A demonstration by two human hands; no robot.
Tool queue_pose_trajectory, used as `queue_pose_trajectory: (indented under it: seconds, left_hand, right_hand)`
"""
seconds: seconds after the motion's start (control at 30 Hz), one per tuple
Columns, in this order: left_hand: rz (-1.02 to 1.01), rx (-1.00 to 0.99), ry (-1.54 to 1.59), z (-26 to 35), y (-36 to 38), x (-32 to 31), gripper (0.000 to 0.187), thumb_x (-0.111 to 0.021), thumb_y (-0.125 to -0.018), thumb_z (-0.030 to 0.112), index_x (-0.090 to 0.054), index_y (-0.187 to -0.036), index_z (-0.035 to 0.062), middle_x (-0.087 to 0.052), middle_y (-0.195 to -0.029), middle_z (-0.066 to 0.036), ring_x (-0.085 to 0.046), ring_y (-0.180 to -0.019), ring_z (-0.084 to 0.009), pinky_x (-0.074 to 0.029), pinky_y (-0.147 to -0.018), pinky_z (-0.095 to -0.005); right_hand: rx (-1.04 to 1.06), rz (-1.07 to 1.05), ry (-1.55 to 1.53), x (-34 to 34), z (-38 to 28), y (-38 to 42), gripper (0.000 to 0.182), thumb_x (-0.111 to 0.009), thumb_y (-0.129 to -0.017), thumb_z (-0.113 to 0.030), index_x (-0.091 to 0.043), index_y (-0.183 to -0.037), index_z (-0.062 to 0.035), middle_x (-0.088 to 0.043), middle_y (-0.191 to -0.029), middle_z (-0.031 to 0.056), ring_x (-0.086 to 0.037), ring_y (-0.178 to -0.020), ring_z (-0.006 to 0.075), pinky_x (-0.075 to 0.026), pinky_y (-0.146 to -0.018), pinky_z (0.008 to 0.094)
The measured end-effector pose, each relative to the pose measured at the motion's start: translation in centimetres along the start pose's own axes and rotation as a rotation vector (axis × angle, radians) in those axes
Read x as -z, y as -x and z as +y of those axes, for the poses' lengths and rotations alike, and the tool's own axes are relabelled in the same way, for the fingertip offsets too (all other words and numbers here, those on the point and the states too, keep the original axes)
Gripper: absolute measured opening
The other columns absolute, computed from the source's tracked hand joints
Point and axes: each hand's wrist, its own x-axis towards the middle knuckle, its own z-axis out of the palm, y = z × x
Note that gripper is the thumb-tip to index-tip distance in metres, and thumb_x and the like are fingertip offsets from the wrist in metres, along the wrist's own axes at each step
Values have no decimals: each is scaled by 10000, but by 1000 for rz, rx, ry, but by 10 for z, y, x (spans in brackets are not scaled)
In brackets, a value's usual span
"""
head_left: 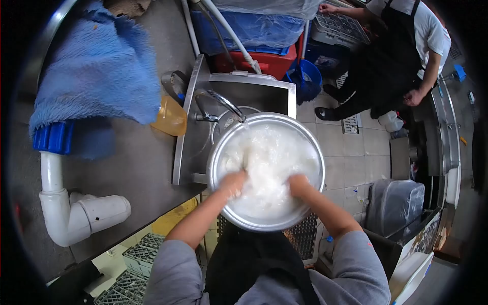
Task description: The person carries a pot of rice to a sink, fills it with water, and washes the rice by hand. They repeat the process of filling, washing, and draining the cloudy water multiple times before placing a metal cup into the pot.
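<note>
A large round metal basin [319,175] is right in front of my body, full of cloudy white water [269,152] with foam or pale grains that I cannot make out. My left hand [234,184] dips into the water on the left side, with its fingers under the surface. On the right side, my right hand [299,185] is also sunk in past the fingers and blurred. Whether either hand grips anything is hidden. A curved metal faucet [231,105] reaches over the basin's far left rim, above a steel sink [244,90].
To the left, a blue fluffy cloth [96,76], a yellowish container [170,117] and white drain pipes [61,213] rest on the counter. Another person in a black apron [389,61] stands at the upper right. A blue bucket [311,71] is on the tiled floor beyond the sink.
</note>
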Motion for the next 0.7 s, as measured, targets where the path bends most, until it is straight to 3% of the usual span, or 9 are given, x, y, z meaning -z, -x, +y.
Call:
queue_pose_trajectory:
  seconds: [0.03,0.1,0.17,0.23,0.3,0.37,0.47,0.5,0.7]
  left_hand:
    - [-52,6,-39,15,13,-5,259,-580,-714,66,-570,-961,-13,-618,-879,-224,-615,-830,-357,-489,-713,-438]
    - [-64,-93,-33,16,17,-48,237,-601,-696,86,-593,-905,-23,-615,-870,-214,-613,-801,-353,-493,-712,-427]
    - [-169,-174,-176,43,29,-59,212,-592,-715,123,-620,-879,-8,-617,-881,-200,-606,-812,-336,-492,-715,-407]
    - [-218,-375,-297,57,27,-90,257,-585,-749,163,-616,-952,8,-620,-907,-179,-595,-857,-320,-480,-751,-400]
    - [-236,-500,-266,71,19,-116,257,-574,-756,158,-613,-960,7,-618,-919,-180,-594,-868,-318,-478,-761,-400]
    - [-236,-537,-156,77,8,-129,257,-563,-763,154,-610,-967,5,-617,-932,-181,-593,-879,-316,-476,-770,-400]
    - [-217,-498,-46,69,-11,-136,258,-547,-773,148,-606,-979,4,-614,-951,-182,-592,-895,-314,-473,-783,-400]
    - [-202,-466,-36,64,-18,-130,259,-542,-776,145,-604,-983,3,-613,-958,-183,-591,-901,-313,-472,-788,-400]
    - [-83,-226,-61,24,-61,-90,263,-510,-796,133,-595,-1006,0,-608,-996,-186,-588,-934,-307,-465,-815,-401]
  right_hand:
    - [42,25,86,3,7,-11,319,-555,-750,-228,-639,-1020,-80,-633,-1015,127,-599,-968,272,-467,-846,383]
    - [231,864,-170,15,-17,-27,365,-557,-767,-283,-621,-1075,-97,-589,-1119,127,-543,-1074,260,-430,-904,390]
    - [167,573,-115,32,-51,-48,396,-554,-772,-300,-599,-1111,-101,-562,-1165,118,-514,-1110,261,-402,-932,400]
    - [99,276,-56,49,-87,-70,428,-550,-776,-316,-577,-1148,-105,-534,-1211,109,-485,-1145,261,-375,-959,411]
    - [28,-26,-6,52,-107,-79,461,-546,-780,-333,-556,-1184,-110,-507,-1257,100,-455,-1181,262,-348,-987,421]
    - [175,85,-19,28,-99,-111,413,-533,-777,-298,-581,-1131,-90,-534,-1202,131,-492,-1128,278,-365,-967,422]
    - [156,448,-378,35,-75,-122,380,-523,-773,-270,-598,-1095,-82,-560,-1145,135,-519,-1077,284,-392,-930,418]
    - [152,475,-467,43,-63,-123,369,-519,-772,-261,-604,-1082,-80,-568,-1127,136,-528,-1060,287,-401,-918,417]
    - [-106,143,-623,64,16,-102,315,-499,-766,-206,-638,-1010,-64,-619,-1014,143,-583,-958,299,-455,-846,410]
